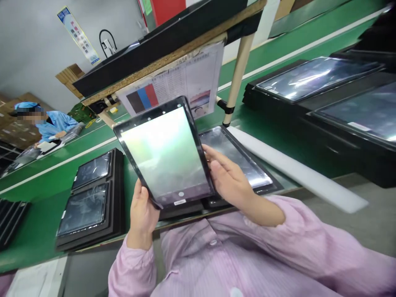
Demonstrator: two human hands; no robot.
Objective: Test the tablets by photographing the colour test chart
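L hand (pixel 142 212) & R hand (pixel 230 179) grip lit tablet (pixel 165 159) by opp. edges. 2 dark tablets (pixel 83 208) sit in black tray (pixel 118 185), left side of worktop (pixel 35 214).

The left hand (pixel 142 212) and right hand (pixel 230 181) hold a lit tablet (pixel 163 154). Left of the tablet lies a black tray (pixel 118 187); behind the tablet, a printed sheet (pixel 173 82).
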